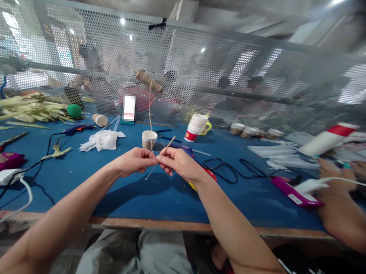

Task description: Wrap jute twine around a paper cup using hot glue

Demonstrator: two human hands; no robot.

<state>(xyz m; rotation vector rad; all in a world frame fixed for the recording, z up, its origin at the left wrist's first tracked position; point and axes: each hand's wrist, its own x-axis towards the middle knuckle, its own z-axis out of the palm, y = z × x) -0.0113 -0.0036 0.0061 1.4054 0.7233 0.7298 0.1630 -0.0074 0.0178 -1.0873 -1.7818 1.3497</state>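
Observation:
Both my hands meet above the blue table [81, 173], fingers pinched. My left hand [136, 160] and my right hand [175, 161] together grip a thin tan twine [150, 114] that runs up to a twine spool [148, 81] hanging on the mesh screen. A short stiff end of twine sticks up from my right fingers and another hangs below them. A small paper cup wrapped in twine [149, 139] stands just behind my hands.
A stack of red-and-white paper cups [196, 127], white tissue [102, 139], a blue glue gun [78, 128], green ball [74, 110], dried leaves [30, 108], black cables [233, 169] and magenta devices lie about. Another person's arm [340, 203] rests at right.

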